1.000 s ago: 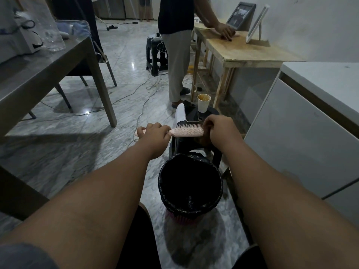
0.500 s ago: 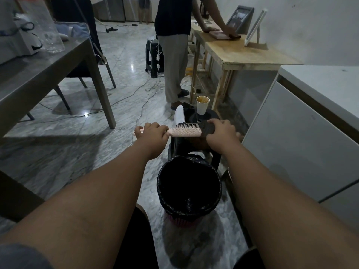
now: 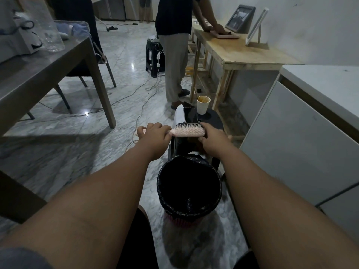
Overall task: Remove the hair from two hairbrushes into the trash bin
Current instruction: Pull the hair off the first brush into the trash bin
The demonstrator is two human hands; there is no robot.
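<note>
Sideways, pink hairbrush (image 3: 188,131), bristles up.

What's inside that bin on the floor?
A black bag lines the trash bin, folded over its rim. The inside is too dark to show any hair or the bottom. The left hand and right hand hold the hairbrush beyond it.

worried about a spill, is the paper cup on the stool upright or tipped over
Upright: the paper cup stands on its base on the black stool, open mouth facing up, beside the phone.
</note>
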